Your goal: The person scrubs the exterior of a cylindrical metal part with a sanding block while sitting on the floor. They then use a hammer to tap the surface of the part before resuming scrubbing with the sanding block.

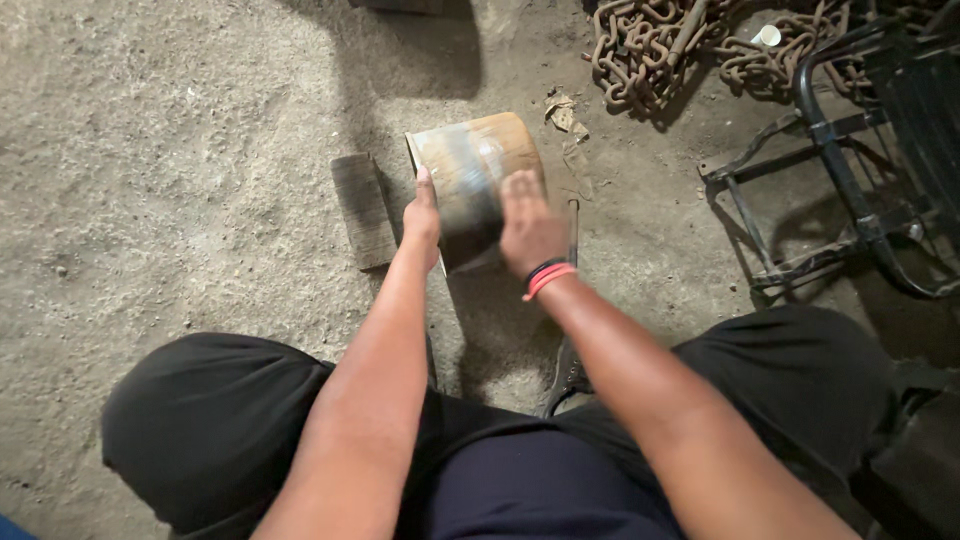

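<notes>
Rusty brown short metal cylinder point(478, 175) lying on sandy floor point(180, 180), steadied by left hand point(422, 218) grasping its rim; right hand point(530, 228) pressed flat on top; band scuffed grey, rest rusty

Left hand point(422, 218) gripping, thumb up; right hand point(530, 228) blurred, palm down.

Dusty concrete floor point(180, 150); rusty chains point(660, 45); black metal frame point(840, 170).

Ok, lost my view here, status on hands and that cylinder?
Left hand braces metal cylinder from the side. Right hand blurred on its top. Wooden block beside it; chain pile apart.
</notes>
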